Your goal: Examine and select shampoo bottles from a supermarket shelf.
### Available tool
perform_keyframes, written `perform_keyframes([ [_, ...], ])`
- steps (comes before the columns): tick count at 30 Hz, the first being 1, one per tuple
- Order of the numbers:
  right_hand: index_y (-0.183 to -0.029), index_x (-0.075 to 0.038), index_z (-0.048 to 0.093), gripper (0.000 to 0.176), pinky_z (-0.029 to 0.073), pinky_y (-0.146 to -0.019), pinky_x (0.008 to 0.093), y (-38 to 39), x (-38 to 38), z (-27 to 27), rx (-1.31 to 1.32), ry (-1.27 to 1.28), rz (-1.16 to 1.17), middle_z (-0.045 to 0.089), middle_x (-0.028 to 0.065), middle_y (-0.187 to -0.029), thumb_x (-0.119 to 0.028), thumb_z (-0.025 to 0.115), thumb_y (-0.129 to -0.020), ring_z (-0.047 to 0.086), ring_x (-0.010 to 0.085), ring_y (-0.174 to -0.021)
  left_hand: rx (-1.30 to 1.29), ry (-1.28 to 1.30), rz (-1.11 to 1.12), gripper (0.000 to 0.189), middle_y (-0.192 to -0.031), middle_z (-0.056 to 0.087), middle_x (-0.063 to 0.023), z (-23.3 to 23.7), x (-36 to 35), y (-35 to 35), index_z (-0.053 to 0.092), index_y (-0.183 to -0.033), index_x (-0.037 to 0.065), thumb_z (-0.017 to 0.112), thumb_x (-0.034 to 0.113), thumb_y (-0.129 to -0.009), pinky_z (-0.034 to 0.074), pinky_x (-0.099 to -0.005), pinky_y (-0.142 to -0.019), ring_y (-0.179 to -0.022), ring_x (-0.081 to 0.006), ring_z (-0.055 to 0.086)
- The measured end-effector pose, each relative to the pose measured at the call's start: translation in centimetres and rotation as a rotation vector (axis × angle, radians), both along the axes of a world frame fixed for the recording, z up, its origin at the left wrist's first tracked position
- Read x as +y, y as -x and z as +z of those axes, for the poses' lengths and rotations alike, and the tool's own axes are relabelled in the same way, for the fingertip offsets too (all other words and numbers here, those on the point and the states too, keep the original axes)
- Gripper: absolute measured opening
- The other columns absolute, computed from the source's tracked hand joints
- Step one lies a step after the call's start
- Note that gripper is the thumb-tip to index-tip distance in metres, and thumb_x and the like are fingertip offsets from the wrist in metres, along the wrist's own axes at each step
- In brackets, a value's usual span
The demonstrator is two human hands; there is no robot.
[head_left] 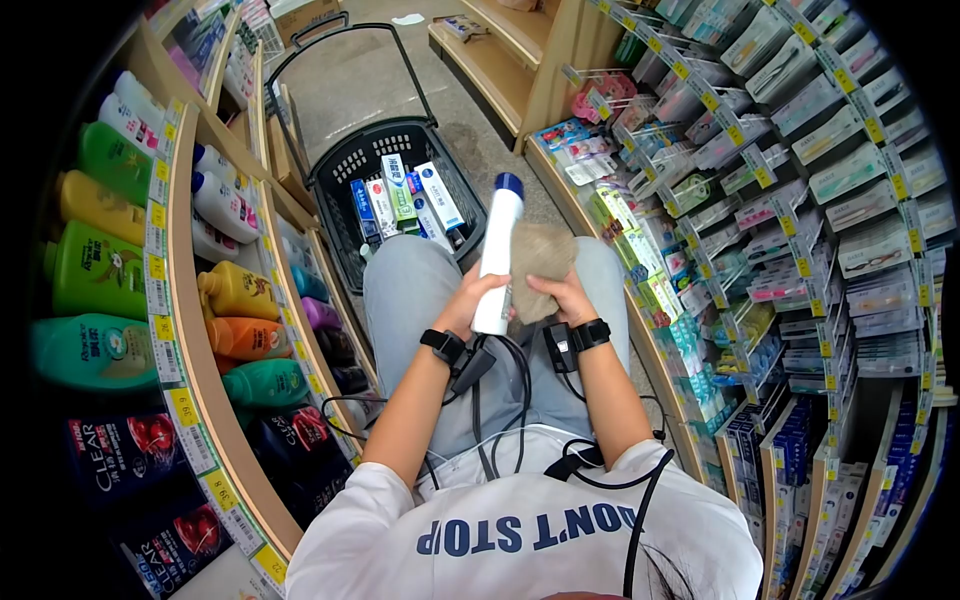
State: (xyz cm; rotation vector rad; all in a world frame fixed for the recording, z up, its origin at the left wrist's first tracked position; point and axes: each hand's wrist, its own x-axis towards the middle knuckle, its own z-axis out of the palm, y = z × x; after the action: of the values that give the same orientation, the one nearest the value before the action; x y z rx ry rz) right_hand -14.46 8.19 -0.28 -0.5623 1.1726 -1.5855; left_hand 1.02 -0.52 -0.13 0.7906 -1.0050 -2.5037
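My left hand point(464, 302) is wrapped around the lower part of a white bottle point(498, 245) with a dark blue cap, held tilted above my lap. In my right hand point(566, 299) is a bunched brown cloth point(540, 262), gripped with the thumb on top, right beside the bottle. Bottle and cloth overlap my knees in this view. Just beyond my knees stands a black shopping basket point(340, 145) with its handle raised. Several toothpaste boxes point(437, 196) lie inside it.
Shelves on my left carry shampoo bottles point(100, 265) in green, yellow and teal. To the right, hooks hold packaged toothbrushes point(840, 185), with boxed goods below. Black cables point(522, 370) run from my wrist straps point(443, 346) over my lap. A wooden shelf unit point(500, 75) stands ahead.
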Motion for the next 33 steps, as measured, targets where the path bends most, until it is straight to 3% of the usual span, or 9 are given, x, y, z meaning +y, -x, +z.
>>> perform_keyframes([
  [6, -0.107, -0.002, 0.054, 0.031, 0.048, -0.078, 0.0336, 2.4, -0.7, -0.9, -0.422, 0.104, -0.371, 0.06, 0.0068, -0.1, -0.01, 0.064, -0.078, 0.059, 0.0192, -0.089, -0.04, 0.189, -0.272, 0.068, -0.09, 0.049, -0.0102, 0.8, 1.1, 0.4, 0.024, -0.133, 0.01, 0.06, 0.017, -0.076, 0.051, -0.031, -0.054, -0.072, -0.0176, 0.056],
  [9, -0.105, -0.002, 0.055, 0.029, 0.049, -0.076, 0.0336, 1.8, -0.5, -0.5, -0.275, 0.075, -0.379, 0.06, 0.0069, -0.098, -0.008, 0.063, -0.078, 0.06, 0.0192, -0.086, -0.059, 0.246, -0.187, 0.058, -0.085, 0.051, -0.0115, 0.5, 1.5, 0.8, 0.029, -0.129, 0.01, 0.056, 0.03, -0.082, 0.051, -0.0318, -0.052, -0.065, -0.0193, 0.057],
  [13, -0.106, 0.0, 0.056, 0.033, 0.051, -0.071, 0.0308, 0.0, -0.3, -0.2, 0.236, 0.044, -0.067, 0.062, 0.0084, -0.1, -0.002, 0.066, -0.075, 0.06, 0.0161, -0.087, -0.031, -0.023, -0.005, 0.061, -0.075, 0.055, -0.0132, -1.1, 0.7, 0.9, 0.04, -0.115, 0.007, 0.034, 0.06, -0.085, 0.051, -0.0317, -0.049, -0.054, -0.0225, 0.058],
  [16, -0.1, 0.001, 0.062, 0.029, 0.047, -0.079, 0.0267, 0.1, -0.3, -0.2, 0.332, 0.102, 0.271, 0.062, 0.0065, -0.102, 0.0, 0.068, -0.071, 0.057, 0.013, -0.092, 0.168, -0.136, 0.089, 0.06, -0.089, 0.06, -0.0128, -0.3, -0.2, 0.2, 0.048, -0.11, 0.005, 0.033, 0.058, -0.087, 0.052, -0.032, -0.052, -0.059, -0.0211, 0.06],
  [18, -0.094, 0.001, 0.065, 0.025, 0.043, -0.085, 0.0242, -0.1, -0.4, 0.3, 0.333, 0.154, 0.388, 0.061, 0.0045, -0.104, 0.001, 0.068, -0.07, 0.056, 0.0122, -0.095, 0.099, -0.17, 0.239, 0.058, -0.089, 0.061, -0.0112, -0.6, -0.2, 0.9, 0.049, -0.111, 0.005, 0.034, 0.056, -0.087, 0.052, -0.0313, -0.053, -0.059, -0.0204, 0.06],
  [21, -0.099, 0.001, 0.063, 0.03, 0.045, -0.082, 0.0256, 0.1, -0.4, -0.3, 0.165, 0.028, 0.357, 0.06, 0.0058, -0.105, 0.002, 0.067, -0.069, 0.056, 0.0134, -0.094, 0.063, -0.115, 0.225, 0.056, -0.091, 0.061, -0.0105, -1.3, -0.2, 1.0, 0.047, -0.113, 0.005, 0.036, 0.053, -0.088, 0.052, -0.0291, -0.053, -0.068, -0.0192, 0.061],
  [24, -0.104, 0.002, 0.059, 0.035, 0.047, -0.078, 0.0275, -0.6, 0.1, 0.2, 0.173, 0.006, 0.033, 0.061, 0.0084, -0.103, 0.001, 0.067, -0.07, 0.058, 0.0156, -0.091, 0.025, -0.046, 0.056, 0.054, -0.087, 0.058, -0.009, -1.7, -0.3, 0.6, 0.043, -0.117, 0.006, 0.038, 0.051, -0.088, 0.052, -0.0289, -0.052, -0.073, -0.0172, 0.059],
  [28, -0.104, 0.004, 0.055, 0.033, 0.05, -0.073, 0.03, 0.3, -0.7, 0.2, 0.069, 0.016, -0.291, 0.061, 0.0111, -0.098, 0.0, 0.066, -0.073, 0.061, 0.0196, -0.085, -0.045, 0.172, -0.058, 0.051, -0.08, 0.046, -0.0047, -0.1, 1.0, 1.1, 0.033, -0.126, 0.011, 0.046, 0.043, -0.088, 0.051, -0.0288, -0.05, -0.063, -0.0137, 0.054],
  [33, -0.104, 0.002, 0.055, 0.035, 0.05, -0.075, 0.0308, 1.0, -0.4, 0.1, -0.028, 0.012, -0.256, 0.061, 0.0104, -0.099, 0.001, 0.068, -0.071, 0.059, 0.0196, -0.091, -0.07, 0.114, -0.11, 0.049, -0.083, 0.047, -0.0051, -0.2, 1.2, 1.4, 0.036, -0.122, 0.01, 0.046, 0.044, -0.088, 0.05, -0.0285, -0.05, -0.067, -0.0148, 0.055],
])
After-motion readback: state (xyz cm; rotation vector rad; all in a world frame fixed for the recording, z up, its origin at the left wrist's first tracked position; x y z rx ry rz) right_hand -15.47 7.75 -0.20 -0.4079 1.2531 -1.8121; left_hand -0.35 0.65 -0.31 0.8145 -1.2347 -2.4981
